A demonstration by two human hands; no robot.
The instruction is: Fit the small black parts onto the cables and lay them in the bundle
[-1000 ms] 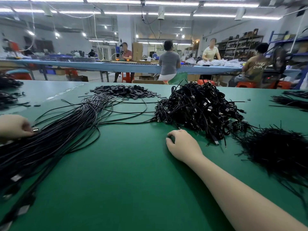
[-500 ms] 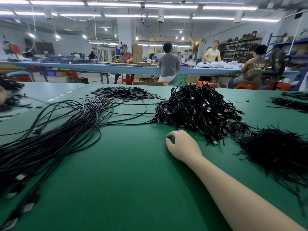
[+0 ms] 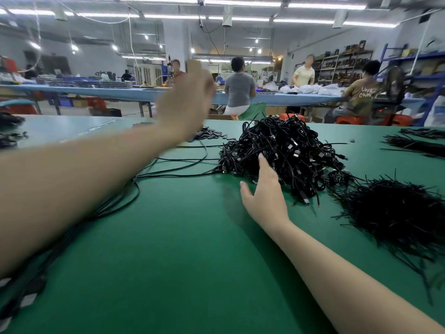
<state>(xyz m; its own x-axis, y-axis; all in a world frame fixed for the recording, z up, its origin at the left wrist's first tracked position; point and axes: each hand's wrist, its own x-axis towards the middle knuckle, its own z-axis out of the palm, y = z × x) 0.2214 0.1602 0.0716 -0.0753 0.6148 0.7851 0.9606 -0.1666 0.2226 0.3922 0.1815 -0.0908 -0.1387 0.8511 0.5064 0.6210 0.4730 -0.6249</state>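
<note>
Left hand [image 3: 185, 102] now raised, blurred, seemingly empty | right hand [image 3: 266, 189] spread, touching tangled black cable heap [image 3: 289, 150]

A green-topped table [image 3: 183, 249] is seen; on it a tangled heap of black cables [image 3: 284, 153] is piled near the middle, a spread of thin black strands [image 3: 397, 213] lies just right of it, small flat black parts [image 3: 208, 135] are heaped behind, and long cables [image 3: 173, 167] are laid leftward

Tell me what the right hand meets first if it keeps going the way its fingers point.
Probably the tangled cable heap: the right hand points its fingertips at the heap's near edge, seemingly almost touching.
</note>
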